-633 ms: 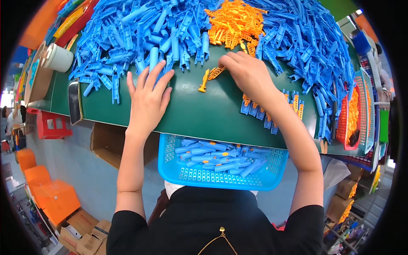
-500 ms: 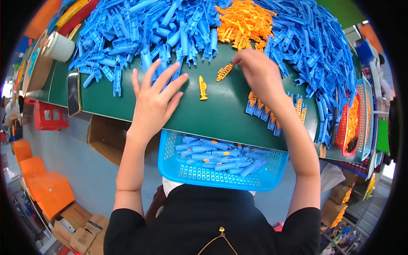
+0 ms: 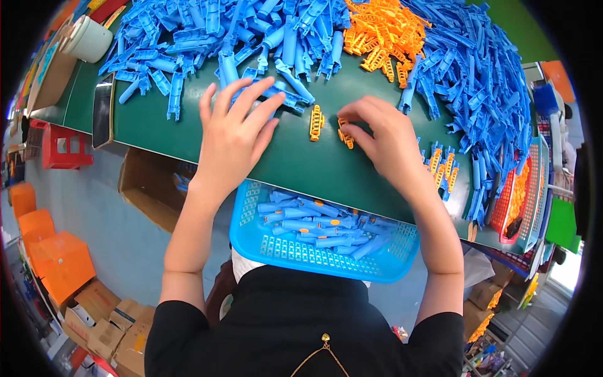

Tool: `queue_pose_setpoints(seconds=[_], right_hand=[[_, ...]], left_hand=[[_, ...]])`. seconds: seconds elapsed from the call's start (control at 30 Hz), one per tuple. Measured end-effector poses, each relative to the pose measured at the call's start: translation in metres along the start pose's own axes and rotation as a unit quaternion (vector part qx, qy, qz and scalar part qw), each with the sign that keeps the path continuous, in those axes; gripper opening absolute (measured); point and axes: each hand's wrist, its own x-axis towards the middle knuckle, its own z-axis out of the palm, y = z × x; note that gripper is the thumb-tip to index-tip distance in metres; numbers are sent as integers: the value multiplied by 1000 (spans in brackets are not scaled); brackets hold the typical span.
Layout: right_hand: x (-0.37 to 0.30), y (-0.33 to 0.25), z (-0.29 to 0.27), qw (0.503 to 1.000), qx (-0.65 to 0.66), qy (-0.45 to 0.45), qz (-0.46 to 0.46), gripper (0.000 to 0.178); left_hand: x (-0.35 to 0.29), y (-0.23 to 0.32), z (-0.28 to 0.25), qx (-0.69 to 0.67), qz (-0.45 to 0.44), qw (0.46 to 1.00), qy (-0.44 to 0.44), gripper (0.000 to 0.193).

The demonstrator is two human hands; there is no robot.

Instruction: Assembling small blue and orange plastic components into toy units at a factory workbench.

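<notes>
My right hand (image 3: pixel 386 138) pinches a small orange ladder-like plastic piece (image 3: pixel 346 135) between thumb and fingers, low over the green table. A similar orange piece (image 3: pixel 316 123) lies by itself just left of it. My left hand (image 3: pixel 232 135) has its fingers spread at the near edge of a heap of blue plastic parts (image 3: pixel 188 31); its fingertips reach over some long blue parts (image 3: pixel 286 94). Whether it grips any of them, the fingers do not show. Beside my right forearm stands a row of blue parts with orange pieces on them (image 3: pixel 443 169), partly hidden by the arm.
Loose orange pieces (image 3: pixel 386 31) are heaped at the back, with more blue parts (image 3: pixel 477 75) to the right. A blue basket (image 3: pixel 326 254) holding blue parts sits below the table edge. A white tub (image 3: pixel 88 39) stands far left, a red basket (image 3: pixel 507 201) far right.
My right hand has come nearer with the orange piece, away from the orange heap. The lone orange piece now shows its ladder-like face instead of a narrow side. The whole view has shifted.
</notes>
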Motion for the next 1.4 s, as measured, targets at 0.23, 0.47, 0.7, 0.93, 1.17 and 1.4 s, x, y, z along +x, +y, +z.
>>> queue_pose_setpoints(seconds=[0.23, 0.47, 0.7, 0.93, 1.17, 1.4], right_hand=[[-3, 0, 3, 1000, 15, -17, 6, 8], [1, -1, 12, 997, -65, -6, -49, 8], [-8, 0, 8, 992, -116, -10, -51, 9], [-38, -16, -17, 995, -66, 78, 17, 9], [-40, -36, 17, 998, -14, 63, -25, 12], [-27, -33, 29, 995, -82, 49, -40, 14]], left_hand=[[20, -7, 5, -30, 40, 999, 18, 18], [1, 24, -21, -54, 124, 991, -7, 11], [-6, 57, 2, -69, 90, 992, -46, 16], [-13, 34, -18, -275, 54, 943, -179, 51], [-3, 31, 7, -141, 73, 981, -111, 90], [-2, 34, 10, -165, 54, 982, -73, 91]])
